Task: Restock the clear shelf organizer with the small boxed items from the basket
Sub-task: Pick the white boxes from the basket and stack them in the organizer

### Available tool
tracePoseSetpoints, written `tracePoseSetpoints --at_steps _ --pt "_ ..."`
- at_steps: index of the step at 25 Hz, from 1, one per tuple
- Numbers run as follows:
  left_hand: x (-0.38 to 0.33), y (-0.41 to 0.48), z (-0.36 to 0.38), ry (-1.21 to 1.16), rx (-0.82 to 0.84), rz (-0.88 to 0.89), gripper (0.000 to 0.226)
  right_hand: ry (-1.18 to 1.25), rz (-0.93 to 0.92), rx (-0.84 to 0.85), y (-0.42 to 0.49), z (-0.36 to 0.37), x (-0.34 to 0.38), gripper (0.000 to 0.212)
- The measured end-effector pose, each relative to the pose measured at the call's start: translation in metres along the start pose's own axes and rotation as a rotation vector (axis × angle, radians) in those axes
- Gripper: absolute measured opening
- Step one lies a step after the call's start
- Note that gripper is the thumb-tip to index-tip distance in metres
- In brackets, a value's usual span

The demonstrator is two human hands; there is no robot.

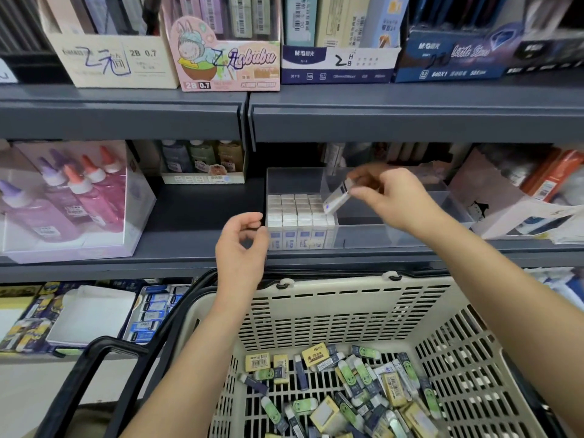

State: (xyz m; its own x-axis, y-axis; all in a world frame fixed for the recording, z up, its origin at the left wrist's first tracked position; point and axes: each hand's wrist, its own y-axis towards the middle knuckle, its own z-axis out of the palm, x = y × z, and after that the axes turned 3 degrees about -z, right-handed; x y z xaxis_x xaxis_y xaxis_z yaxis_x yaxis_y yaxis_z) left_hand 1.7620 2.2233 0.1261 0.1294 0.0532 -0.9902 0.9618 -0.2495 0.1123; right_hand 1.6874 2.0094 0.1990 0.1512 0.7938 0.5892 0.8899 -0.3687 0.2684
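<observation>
Placement is the step in hand, seen from the one head view. The right hand (393, 197) pinches a small white box (337, 197) between thumb and fingers, over the clear organizer (395, 238) on the middle shelf (189, 248). The box hangs above the organizer's left section, at the right edge of the packed block of boxes (298, 213) that stand upright there in tight rows. Right of that block the organizer looks bare, though the clear walls make its dividers hard to read.

The held box is tilted: its long axis runs from upper right, at the fingers, down to lower left, and its low end with a bluish mark points at the top of the packed block. I judge it needs turning upright and lowering into the gap just right of the last row, so it stands as the others do.

The left hand (241, 245) hovers just left of the organizer's front corner, fingers curled loosely toward the thumb; it seems to hold nothing, but I cannot tell for sure.

Below the organizer, the basket (316, 311) holds many more small boxes (363, 384), lying loose at all angles. Much restocking remains.
</observation>
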Motion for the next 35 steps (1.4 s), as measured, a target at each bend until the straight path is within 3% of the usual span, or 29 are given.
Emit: tracePoseSetpoints --at_steps 6,12,14,17,22,24,30,35 --pt "0.007 0.000 0.004 0.148 0.136 -0.060 0.035 -0.188 -0.017 0.066 0.015 0.011 0.001 0.025" --pt "0.005 0.000 0.002 0.154 0.161 -0.062 0.039 -0.246 -0.079 0.064 0.020 0.009 0.006 0.021" --pt "0.004 0.000 0.002 0.148 0.166 -0.060 0.038 -0.155 -0.061 0.073 0.018 0.008 0.004 0.016" --pt "0.004 0.000 0.002 0.154 0.166 -0.068 0.039 0.119 0.025 0.082 0.012 0.008 0.003 0.029" --pt "0.005 -0.001 0.001 0.168 0.175 -0.073 0.040 0.126 0.046 0.054 0.007 0.015 -0.005 0.014" --pt "0.005 -0.001 0.001 0.166 0.175 -0.073 0.040 0.146 0.082 0.084 0.009 0.016 -0.008 0.018" --pt "0.003 -0.002 0.001 0.175 0.175 -0.077 0.040 -0.105 0.115 -0.101 0.020 0.011 -0.006 0.019" --pt "0.005 0.000 0.002 0.180 0.171 -0.080 0.040 -0.219 0.039 0.008 0.020 0.021 0.003 0.018"
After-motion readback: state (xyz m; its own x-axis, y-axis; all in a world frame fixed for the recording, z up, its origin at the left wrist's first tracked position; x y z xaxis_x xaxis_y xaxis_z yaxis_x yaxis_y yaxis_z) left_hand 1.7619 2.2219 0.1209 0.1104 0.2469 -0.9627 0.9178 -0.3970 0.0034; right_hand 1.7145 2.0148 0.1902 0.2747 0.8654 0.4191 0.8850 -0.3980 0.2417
